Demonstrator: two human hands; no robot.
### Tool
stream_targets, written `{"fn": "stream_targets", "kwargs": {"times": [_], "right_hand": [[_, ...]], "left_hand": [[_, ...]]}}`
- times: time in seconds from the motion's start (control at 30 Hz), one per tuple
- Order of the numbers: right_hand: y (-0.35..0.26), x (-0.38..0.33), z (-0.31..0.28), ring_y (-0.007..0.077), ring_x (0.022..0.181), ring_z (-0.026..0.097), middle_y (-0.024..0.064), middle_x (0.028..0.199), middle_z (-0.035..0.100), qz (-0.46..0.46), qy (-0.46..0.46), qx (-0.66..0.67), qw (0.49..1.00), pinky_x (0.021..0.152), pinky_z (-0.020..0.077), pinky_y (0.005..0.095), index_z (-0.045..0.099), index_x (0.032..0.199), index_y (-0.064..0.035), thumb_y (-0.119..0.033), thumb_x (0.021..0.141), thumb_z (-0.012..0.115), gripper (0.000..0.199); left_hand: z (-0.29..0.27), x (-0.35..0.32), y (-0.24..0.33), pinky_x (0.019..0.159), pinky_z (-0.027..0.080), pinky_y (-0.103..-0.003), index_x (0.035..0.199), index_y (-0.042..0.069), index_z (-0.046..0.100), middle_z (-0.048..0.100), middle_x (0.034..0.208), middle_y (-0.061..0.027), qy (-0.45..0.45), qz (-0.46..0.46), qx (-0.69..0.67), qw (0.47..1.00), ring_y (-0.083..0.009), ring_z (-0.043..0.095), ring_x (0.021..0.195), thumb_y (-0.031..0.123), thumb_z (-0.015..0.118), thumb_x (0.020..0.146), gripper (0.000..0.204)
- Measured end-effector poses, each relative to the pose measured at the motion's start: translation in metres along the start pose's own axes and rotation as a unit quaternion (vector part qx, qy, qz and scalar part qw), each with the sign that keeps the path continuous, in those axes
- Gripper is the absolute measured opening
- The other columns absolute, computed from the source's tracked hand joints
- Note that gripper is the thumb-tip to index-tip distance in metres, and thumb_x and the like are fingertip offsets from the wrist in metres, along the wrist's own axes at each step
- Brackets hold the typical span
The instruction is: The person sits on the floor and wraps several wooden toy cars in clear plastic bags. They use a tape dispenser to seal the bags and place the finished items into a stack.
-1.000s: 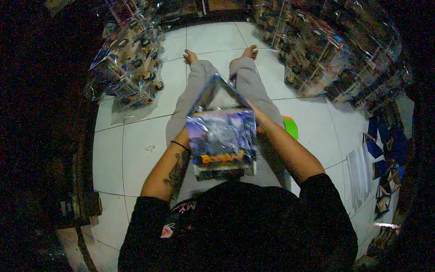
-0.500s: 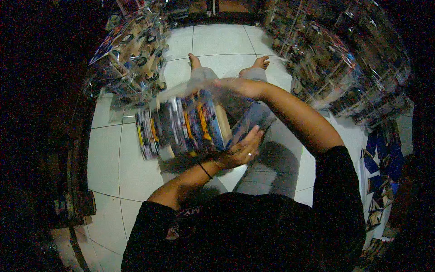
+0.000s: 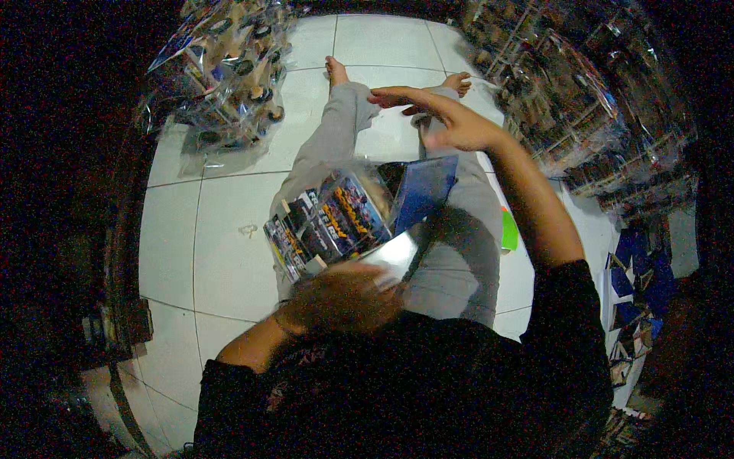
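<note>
L hand (image 3: 340,294) (blurred) pinches card stack (image 3: 325,226); R hand (image 3: 447,118) spread, empty, above legs.

white tiled floor (image 3: 229,260) bears a heap of plastic-wrapped packages (image 3: 222,69) and a green object (image 3: 509,231).

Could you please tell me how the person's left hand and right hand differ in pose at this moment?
The left hand is low, near the body, gripping a stack of colourful packets; the right hand is raised out over the legs and holds nothing. The left hand is curled and blurred; the right hand is open with fingers stretched. Both are bare.
</note>
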State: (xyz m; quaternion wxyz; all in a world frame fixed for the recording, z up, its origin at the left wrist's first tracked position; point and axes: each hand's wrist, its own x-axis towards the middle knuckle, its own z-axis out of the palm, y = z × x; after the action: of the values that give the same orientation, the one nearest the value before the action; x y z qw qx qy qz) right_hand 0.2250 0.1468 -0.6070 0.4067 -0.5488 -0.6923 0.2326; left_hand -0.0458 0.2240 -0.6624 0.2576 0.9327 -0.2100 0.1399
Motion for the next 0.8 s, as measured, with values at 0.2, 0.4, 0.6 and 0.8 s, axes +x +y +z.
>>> {"fn": "stream_targets", "kwargs": {"times": [0.2,0.4,0.6,0.8], "right_hand": [[-0.062,0.026,0.036,0.0240,0.093,0.060,0.0105,0.099,0.063,-0.039,-0.047,-0.248,0.967,0.081,0.0452,0.0369,0.060,0.101,-0.0029,-0.027,0.074,0.074,0.039],[-0.080,0.047,0.019,0.0224,0.082,0.062,0.0082,0.086,0.065,-0.095,0.099,-0.135,0.981,0.074,0.0470,0.0333,0.064,0.086,-0.0019,-0.017,0.072,0.074,0.023],[-0.043,0.050,0.039,0.0268,0.083,0.060,0.0108,0.086,0.062,-0.045,-0.004,-0.202,0.978,0.077,0.0463,0.0348,0.061,0.086,-0.0006,-0.014,0.073,0.072,0.021],[-0.043,0.060,0.040,0.0247,0.074,0.056,0.0100,0.076,0.060,-0.066,0.017,-0.151,0.986,0.069,0.0427,0.0338,0.059,0.077,-0.0004,-0.008,0.079,0.066,0.010]], "left_hand": [[-0.055,-0.005,-0.042,0.076,0.047,-0.036,0.091,0.001,0.063,0.060,0.088,-0.0116,0.293,-0.245,0.021,0.924,-0.0287,0.058,0.083,0.024,0.078,0.066,0.037],[-0.054,-0.021,-0.048,0.069,0.047,-0.032,0.090,-0.001,0.066,0.059,0.078,-0.0102,0.322,-0.215,0.011,0.922,-0.0242,0.058,0.073,0.003,0.065,0.076,0.014],[-0.065,-0.019,-0.052,0.069,0.046,-0.030,0.092,0.000,0.065,0.059,0.082,-0.0123,0.355,-0.210,-0.033,0.910,-0.0217,0.057,0.075,0.000,0.062,0.078,0.014],[-0.076,0.003,-0.063,0.072,0.045,-0.027,0.086,-0.001,0.063,0.060,0.080,-0.0087,0.352,-0.234,-0.149,0.894,-0.0160,0.057,0.076,0.006,0.063,0.083,0.008]]}}
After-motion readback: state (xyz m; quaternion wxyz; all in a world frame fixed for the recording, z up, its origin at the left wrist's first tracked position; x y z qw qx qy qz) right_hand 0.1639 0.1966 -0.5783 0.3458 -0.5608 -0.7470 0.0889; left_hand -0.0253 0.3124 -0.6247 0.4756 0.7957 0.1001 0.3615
